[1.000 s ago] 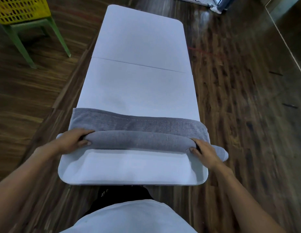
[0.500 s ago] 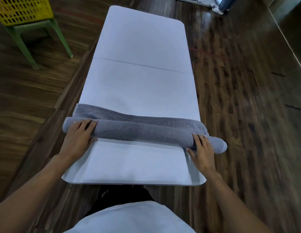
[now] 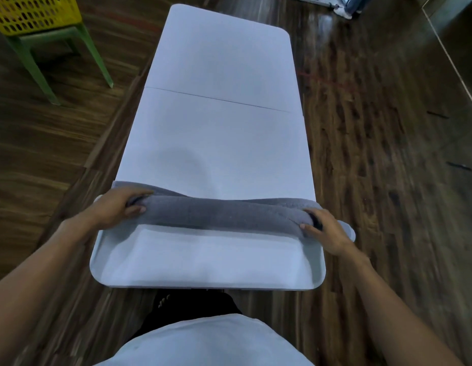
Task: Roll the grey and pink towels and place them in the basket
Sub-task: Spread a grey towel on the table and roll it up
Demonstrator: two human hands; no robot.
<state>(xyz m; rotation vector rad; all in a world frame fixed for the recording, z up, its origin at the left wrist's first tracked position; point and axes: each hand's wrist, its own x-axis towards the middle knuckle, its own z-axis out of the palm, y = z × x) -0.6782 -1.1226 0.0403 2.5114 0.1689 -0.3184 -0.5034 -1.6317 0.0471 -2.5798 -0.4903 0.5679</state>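
The grey towel (image 3: 219, 213) lies as a long roll across the near end of the white table (image 3: 216, 143). Only a thin strip of flat towel still shows behind the roll. My left hand (image 3: 116, 207) grips the roll's left end, fingers over the top and thumb underneath. At the right end, my right hand (image 3: 327, 231) holds the roll the same way, and a bit of towel sticks out past it over the table's edge. No pink towel is in view. The yellow basket (image 3: 34, 14) stands at the far left.
The basket rests on a green stool (image 3: 58, 54) on the dark wooden floor, left of the table's far half. A seam crosses the table's middle. Someone's shoe (image 3: 343, 11) shows at the top right.
Both hands went from flat on top of the roll to curled around its ends. The roll has grown thicker, and the flat strip behind it has shrunk.
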